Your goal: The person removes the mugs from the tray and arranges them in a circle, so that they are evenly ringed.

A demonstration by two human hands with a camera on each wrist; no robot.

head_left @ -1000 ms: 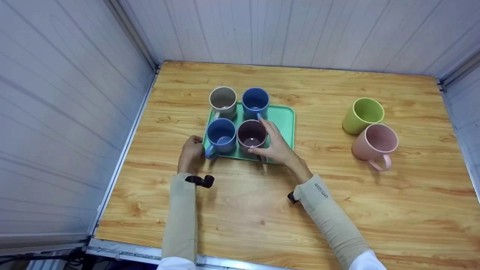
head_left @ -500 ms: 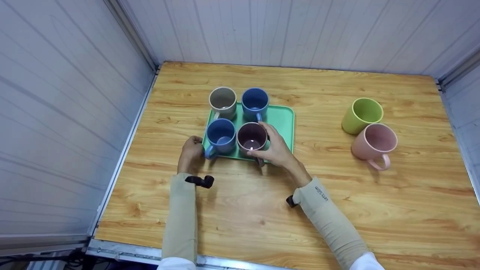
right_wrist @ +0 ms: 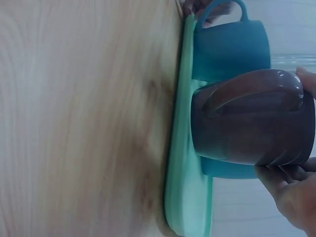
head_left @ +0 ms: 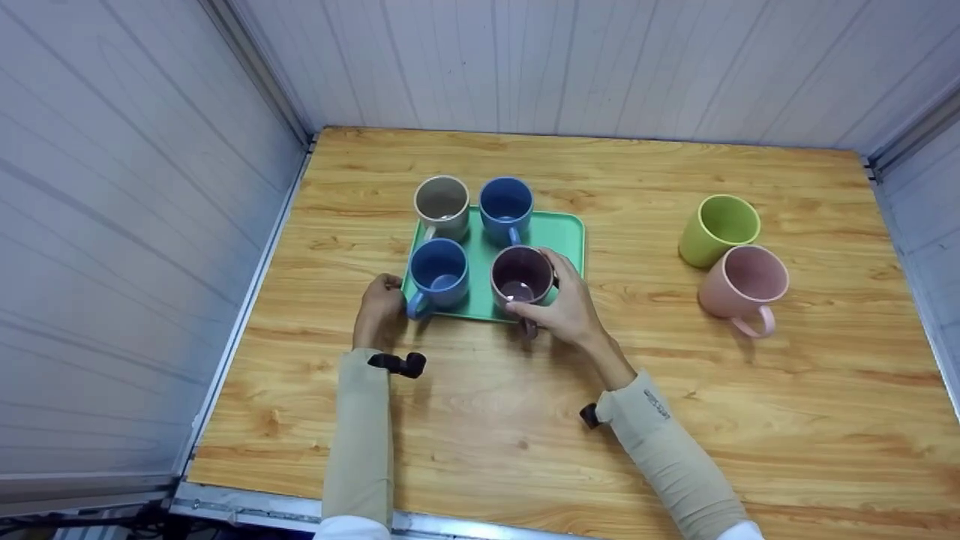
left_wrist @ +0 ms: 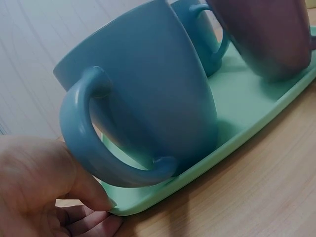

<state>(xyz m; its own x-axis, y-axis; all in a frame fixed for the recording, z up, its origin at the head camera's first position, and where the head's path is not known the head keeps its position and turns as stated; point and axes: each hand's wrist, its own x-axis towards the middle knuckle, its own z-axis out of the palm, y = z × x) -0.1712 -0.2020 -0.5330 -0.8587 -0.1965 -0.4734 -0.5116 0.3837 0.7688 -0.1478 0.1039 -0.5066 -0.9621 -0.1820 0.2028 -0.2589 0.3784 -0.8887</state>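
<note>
My right hand point(head_left: 566, 304) grips a dark purple mug point(right_wrist: 252, 118) round its upper side. This mug is upright over the front middle of a green tray point(head_left: 566, 232), its handle toward me; whether its base touches the tray I cannot tell. My left hand point(head_left: 381, 301) pinches the tray's front left corner, thumb on the rim and fingers below, as the left wrist view shows. Just beside that hand a blue mug point(left_wrist: 153, 89) stands on the tray. Behind it are a grey-beige mug point(head_left: 442, 206) and a second blue mug point(head_left: 507, 208), both on the tray.
A yellow-green mug point(head_left: 718, 231) and a pink mug point(head_left: 742, 285) stand close together on the wooden table point(head_left: 480, 420) at the right. Pale panel walls point(head_left: 525, 67) enclose the table at the back and sides.
The purple mug has moved to the right with my right hand, widening the gap to the front blue mug. My left hand stays at the tray corner.
</note>
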